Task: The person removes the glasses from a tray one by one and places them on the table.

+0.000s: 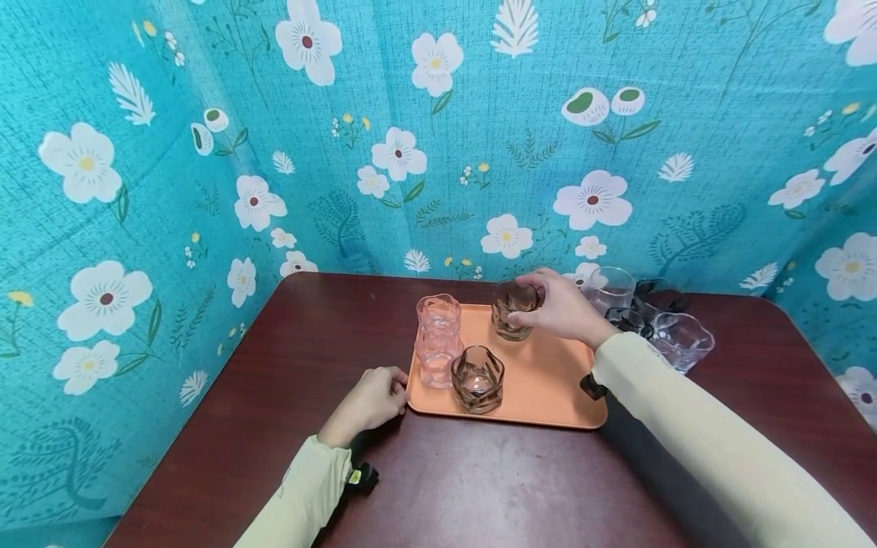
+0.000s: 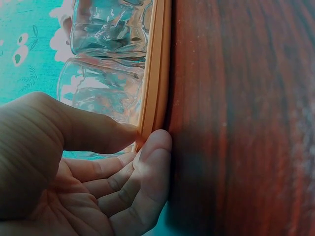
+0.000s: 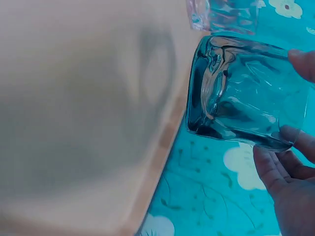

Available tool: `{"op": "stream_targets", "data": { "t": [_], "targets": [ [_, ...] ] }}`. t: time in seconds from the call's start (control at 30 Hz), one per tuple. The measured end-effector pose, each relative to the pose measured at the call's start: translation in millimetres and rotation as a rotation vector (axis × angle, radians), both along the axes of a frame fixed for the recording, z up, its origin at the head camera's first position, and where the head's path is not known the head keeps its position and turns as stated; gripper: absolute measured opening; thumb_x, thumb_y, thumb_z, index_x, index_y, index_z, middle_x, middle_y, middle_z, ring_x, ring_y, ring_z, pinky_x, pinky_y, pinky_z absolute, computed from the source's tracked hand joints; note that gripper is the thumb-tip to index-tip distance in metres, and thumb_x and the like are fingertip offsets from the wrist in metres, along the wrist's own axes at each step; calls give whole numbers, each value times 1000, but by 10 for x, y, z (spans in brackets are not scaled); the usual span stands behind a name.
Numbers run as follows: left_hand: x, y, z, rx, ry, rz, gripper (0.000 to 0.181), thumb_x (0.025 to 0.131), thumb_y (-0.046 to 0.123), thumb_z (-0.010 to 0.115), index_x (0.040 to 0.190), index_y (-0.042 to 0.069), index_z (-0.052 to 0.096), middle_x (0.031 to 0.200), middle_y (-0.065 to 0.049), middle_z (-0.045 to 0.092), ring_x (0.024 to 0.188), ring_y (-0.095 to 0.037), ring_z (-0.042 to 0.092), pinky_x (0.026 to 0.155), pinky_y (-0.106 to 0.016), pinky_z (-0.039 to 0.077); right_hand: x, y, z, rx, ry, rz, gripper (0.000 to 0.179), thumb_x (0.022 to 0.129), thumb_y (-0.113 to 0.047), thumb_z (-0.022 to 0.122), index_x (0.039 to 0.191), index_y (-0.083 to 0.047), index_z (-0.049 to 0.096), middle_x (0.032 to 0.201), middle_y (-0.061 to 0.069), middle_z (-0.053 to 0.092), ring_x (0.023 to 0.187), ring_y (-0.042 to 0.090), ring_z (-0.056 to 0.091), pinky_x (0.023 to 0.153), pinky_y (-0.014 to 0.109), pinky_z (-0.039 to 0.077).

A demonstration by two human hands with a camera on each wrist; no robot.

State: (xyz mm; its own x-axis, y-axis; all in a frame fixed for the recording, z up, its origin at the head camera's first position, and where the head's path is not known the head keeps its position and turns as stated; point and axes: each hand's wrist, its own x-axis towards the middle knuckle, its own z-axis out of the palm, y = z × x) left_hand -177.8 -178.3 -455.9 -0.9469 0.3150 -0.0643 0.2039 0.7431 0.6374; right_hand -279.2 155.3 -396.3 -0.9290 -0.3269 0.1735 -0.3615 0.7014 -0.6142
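Observation:
My right hand [image 1: 565, 308] grips a smoky brown glass [image 1: 505, 323] by its upper part, over the back of the orange tray [image 1: 548, 388]. In the right wrist view this glass [image 3: 246, 93] is held between thumb and fingers, its base apart from the blurred tray surface. At the tray's front left corner, my left hand [image 1: 373, 399] pinches the rim; the left wrist view has the thumb on the rim [image 2: 153, 73] and fingertips against its outer side. Another brown glass [image 1: 477, 390] stands near the tray's front edge. Pink glasses [image 1: 438, 365] line its left side.
Clear glasses [image 1: 681, 342] and dark glasses [image 1: 659, 297] stand on the dark wooden table [image 1: 473, 487] right of the tray, partly behind the right forearm. A blue flowered curtain [image 1: 438, 175] hangs behind the table's back edge and at its sides.

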Motion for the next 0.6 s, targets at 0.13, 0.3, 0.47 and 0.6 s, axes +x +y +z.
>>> {"op": "stream_targets", "data": {
  "t": [0.13,0.3,0.47,0.6],
  "targets": [
    [3,8,0,16,-2,2,14,84,3,61,96,-2,62,64,4,58,52,-7,57,50,-25,45,123,160,67,18,11,-19,76,67,-51,80,129,-13,56,123,2,51,110,25,49,88,51,40],
    [-5,19,-9,30,-7,5,13,84,2,62,96,-2,62,64,4,58,52,-7,58,50,-25,45,293,336,147,33,30,-16,74,68,-51,79,128,-13,56,121,0,51,109,24,49,86,52,41],
    [-8,20,-25,43,-7,12,12,83,1,62,95,-2,62,64,3,58,52,-8,57,49,-25,45,426,472,173,73,97,2,72,69,-49,80,126,-11,56,123,2,52,106,24,50,86,50,40],
    [-7,21,-30,41,-17,24,12,82,0,62,94,-2,62,64,2,58,52,-8,57,49,-25,45,554,566,177,73,133,-8,69,68,-47,81,123,-11,58,118,5,55,101,23,53,81,49,43]
  ]
}}
